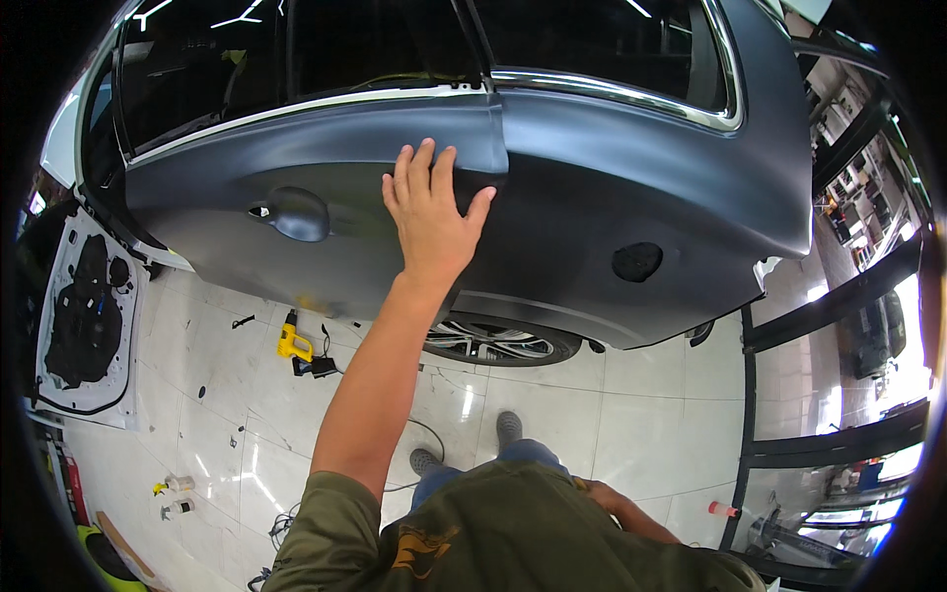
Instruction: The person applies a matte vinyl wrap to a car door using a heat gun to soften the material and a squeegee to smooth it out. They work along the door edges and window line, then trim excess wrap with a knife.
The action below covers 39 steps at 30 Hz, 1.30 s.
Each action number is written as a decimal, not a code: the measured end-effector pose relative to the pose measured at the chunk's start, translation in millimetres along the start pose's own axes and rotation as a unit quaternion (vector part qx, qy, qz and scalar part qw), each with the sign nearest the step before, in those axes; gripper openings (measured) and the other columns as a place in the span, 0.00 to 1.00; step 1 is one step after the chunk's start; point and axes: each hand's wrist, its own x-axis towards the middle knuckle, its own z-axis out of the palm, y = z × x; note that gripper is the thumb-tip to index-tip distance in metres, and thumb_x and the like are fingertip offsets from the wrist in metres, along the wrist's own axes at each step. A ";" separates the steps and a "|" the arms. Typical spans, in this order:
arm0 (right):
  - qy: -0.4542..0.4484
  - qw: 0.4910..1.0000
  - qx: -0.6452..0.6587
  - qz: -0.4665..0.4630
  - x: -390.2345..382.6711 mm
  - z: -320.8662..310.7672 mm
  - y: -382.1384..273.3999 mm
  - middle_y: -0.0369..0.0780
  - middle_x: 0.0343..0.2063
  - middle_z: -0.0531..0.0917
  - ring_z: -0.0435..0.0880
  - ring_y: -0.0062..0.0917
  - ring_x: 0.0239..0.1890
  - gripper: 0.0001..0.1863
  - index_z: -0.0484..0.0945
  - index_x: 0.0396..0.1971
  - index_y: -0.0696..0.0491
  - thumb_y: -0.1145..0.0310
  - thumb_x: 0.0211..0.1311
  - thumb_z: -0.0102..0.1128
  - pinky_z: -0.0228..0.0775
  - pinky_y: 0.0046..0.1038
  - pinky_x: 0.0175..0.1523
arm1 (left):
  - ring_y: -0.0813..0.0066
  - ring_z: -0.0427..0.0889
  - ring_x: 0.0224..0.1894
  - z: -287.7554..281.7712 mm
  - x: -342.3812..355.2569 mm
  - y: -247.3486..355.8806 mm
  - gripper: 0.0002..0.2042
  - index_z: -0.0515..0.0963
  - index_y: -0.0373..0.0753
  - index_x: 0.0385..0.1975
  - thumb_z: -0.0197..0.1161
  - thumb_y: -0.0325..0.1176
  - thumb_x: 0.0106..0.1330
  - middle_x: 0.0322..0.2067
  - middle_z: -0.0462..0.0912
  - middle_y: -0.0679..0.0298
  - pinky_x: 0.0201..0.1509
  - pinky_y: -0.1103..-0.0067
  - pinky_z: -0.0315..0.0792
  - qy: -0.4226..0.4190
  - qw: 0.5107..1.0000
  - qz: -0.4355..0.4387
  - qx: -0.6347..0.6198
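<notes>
My left hand (434, 217) reaches forward with its fingers spread, palm toward the matte dark grey rear door (365, 197) of a car. The fingertips are at the door's upper part, close to its back edge; whether they press on it I cannot tell. Left of the hand, the door handle recess (299, 214) shows as a rounded hollow. Behind the door edge lies the rear side panel (592, 197), with a round dark opening (637, 261). Low by my right hip is my right hand (600, 496), its fingers mostly hidden, so its grip does not show.
On the tiled floor (641, 395) sits a yellow heat gun (294, 340) near the car. A rear wheel (493, 338) shows under the panel. At far left stands a detached door panel (87, 316); spray bottles (178, 508) are below it. Glass partitions (829, 395) line the right.
</notes>
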 end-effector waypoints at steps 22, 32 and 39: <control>-0.223 0.967 0.111 0.045 33.4 -159.2 74.0 0.37 0.43 0.78 0.74 0.23 0.40 0.21 0.73 0.48 0.51 0.54 0.61 0.45 0.69 0.27 0.42 | 0.55 0.73 0.45 20.6 -26.0 29.1 0.13 0.73 0.34 0.38 0.66 0.32 0.59 0.41 0.74 0.53 0.48 0.67 0.67 0.047 0.988 0.047 0.142; -0.203 0.920 0.329 0.054 39.7 -153.2 107.3 0.42 0.59 0.69 0.65 0.30 0.61 0.33 0.58 0.65 0.57 0.53 0.67 0.48 0.58 0.33 0.63 | 0.55 0.72 0.44 20.6 -52.3 12.1 0.12 0.73 0.35 0.40 0.63 0.34 0.62 0.41 0.75 0.54 0.48 0.66 0.67 -0.008 0.993 0.020 0.120; -0.172 0.966 0.185 -0.056 44.7 -169.3 60.2 0.41 0.57 0.72 0.70 0.26 0.56 0.30 0.63 0.62 0.57 0.55 0.66 0.52 0.59 0.28 0.62 | 0.54 0.71 0.47 7.3 -94.8 -8.3 0.15 0.72 0.34 0.46 0.61 0.34 0.63 0.46 0.73 0.51 0.51 0.68 0.65 -0.019 0.996 -0.020 0.079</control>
